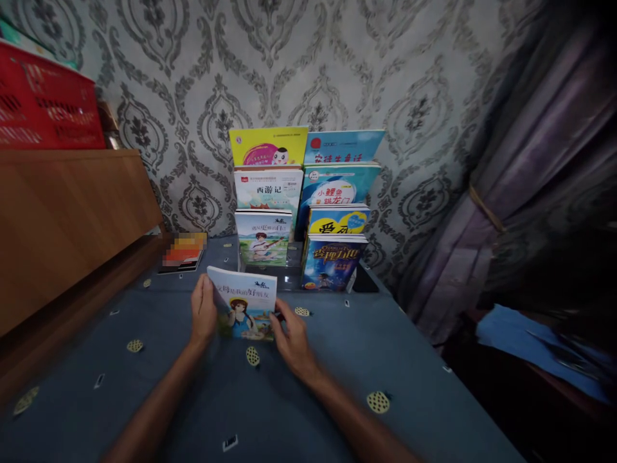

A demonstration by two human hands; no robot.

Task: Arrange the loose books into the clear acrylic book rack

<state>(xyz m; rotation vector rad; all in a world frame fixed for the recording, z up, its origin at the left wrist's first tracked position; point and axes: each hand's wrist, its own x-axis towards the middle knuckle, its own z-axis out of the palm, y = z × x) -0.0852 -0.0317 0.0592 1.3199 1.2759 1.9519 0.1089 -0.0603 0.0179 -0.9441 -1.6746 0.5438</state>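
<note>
Already, books (pixel 332 263) are tiered on the black stand (pixel 288 280); in front of it, one unshelved paperback (pixel 247 312) is gripped by left hand (pixel 203 313) and right hand (pixel 292 335).

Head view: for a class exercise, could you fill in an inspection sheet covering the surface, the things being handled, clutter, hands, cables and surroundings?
Surface: blue cloth printed with pineapples.
Things handled: held book, cover facing the camera; behind it, left column of books and right column of books, upright.
Clutter: flat item at the left, its cover pixelated.
Hands: left hand grips the held book's left edge; right hand grips its right edge, lower down.
Cables: nothing seen; the right side is very dark.
Surroundings: patterned wall, tied curtain, red basket on wooden furniture.
</note>
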